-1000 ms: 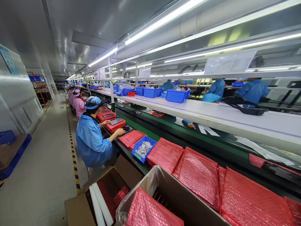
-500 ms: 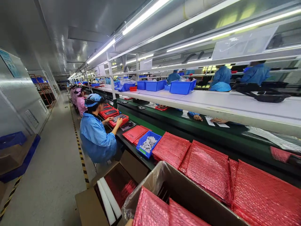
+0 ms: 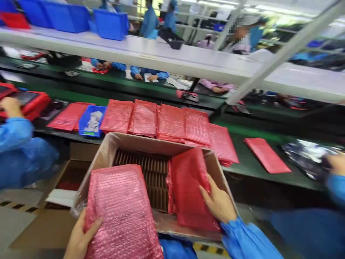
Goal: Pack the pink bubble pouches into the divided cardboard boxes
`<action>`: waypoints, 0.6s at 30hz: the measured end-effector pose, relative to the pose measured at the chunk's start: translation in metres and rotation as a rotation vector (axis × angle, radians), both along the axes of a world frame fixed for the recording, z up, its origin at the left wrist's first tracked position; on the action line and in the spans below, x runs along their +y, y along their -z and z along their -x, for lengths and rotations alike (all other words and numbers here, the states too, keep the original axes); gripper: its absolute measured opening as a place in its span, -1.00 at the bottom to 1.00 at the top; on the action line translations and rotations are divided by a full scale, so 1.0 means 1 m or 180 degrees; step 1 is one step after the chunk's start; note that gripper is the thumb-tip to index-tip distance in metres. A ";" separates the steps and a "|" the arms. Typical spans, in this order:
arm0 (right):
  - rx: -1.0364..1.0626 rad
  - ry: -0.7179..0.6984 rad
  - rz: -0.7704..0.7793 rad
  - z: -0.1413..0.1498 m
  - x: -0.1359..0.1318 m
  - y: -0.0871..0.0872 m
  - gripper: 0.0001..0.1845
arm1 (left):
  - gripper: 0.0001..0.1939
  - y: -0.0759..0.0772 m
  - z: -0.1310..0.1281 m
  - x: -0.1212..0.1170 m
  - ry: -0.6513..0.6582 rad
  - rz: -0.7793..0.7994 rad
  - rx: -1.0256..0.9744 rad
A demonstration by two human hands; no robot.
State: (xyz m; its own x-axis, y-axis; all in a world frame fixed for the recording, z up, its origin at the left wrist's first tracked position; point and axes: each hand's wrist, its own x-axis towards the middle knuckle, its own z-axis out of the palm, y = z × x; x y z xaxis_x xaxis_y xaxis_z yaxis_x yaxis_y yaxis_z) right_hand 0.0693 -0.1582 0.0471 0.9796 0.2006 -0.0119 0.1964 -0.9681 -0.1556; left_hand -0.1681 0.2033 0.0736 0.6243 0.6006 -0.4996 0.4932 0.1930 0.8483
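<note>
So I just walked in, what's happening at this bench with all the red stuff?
Someone in blue sleeves is handling red bubble-wrap pouches over an open cardboard carton. The left hand holds one pouch above the carton's near left side, and the right hand grips another pouch inside it, at the right, beside brown dividers. More pouches lie in a row behind the carton.

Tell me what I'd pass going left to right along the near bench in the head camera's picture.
Red trays → dark flat item → flat red pouches → small blue bin → row of red bubble pouches → lone red pouch → shiny silvery wrapping.
</note>
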 end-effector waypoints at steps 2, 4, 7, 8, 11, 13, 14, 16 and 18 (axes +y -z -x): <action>0.0326 0.0023 0.0381 0.003 0.004 -0.010 -0.41 | -0.20 0.005 -0.001 0.008 -0.0021 -0.0046 0.0178; 0.0537 -0.0039 0.0625 0.001 0.018 -0.017 -0.40 | -0.22 0.010 0.001 0.012 -0.0017 -0.0013 0.0211; 0.0720 -0.0152 0.0851 -0.003 0.040 -0.025 -0.38 | -0.26 0.016 0.005 0.014 0.0077 0.0134 0.0138; 0.0762 -0.0191 0.0917 -0.004 0.045 -0.027 -0.38 | -0.28 0.017 0.006 0.014 0.0106 0.0157 0.0125; 0.0849 -0.0286 0.1043 -0.010 0.059 -0.026 -0.38 | -0.29 0.016 0.005 0.013 0.0062 0.0085 0.0126; 0.0936 -0.0324 0.1029 -0.015 0.071 -0.014 -0.38 | -0.28 0.012 0.004 0.011 -0.0017 0.0006 0.0099; 0.0992 -0.0330 0.0986 -0.017 0.079 -0.004 -0.37 | -0.28 0.008 0.003 0.009 -0.0031 -0.0025 0.0068; 0.1146 -0.0311 0.0866 -0.017 0.095 0.021 -0.32 | -0.28 0.002 0.001 0.005 0.0019 -0.0065 0.0007; 0.1277 -0.0298 0.0760 -0.013 0.110 0.049 -0.23 | -0.30 -0.005 -0.002 0.001 0.0103 -0.0069 -0.0005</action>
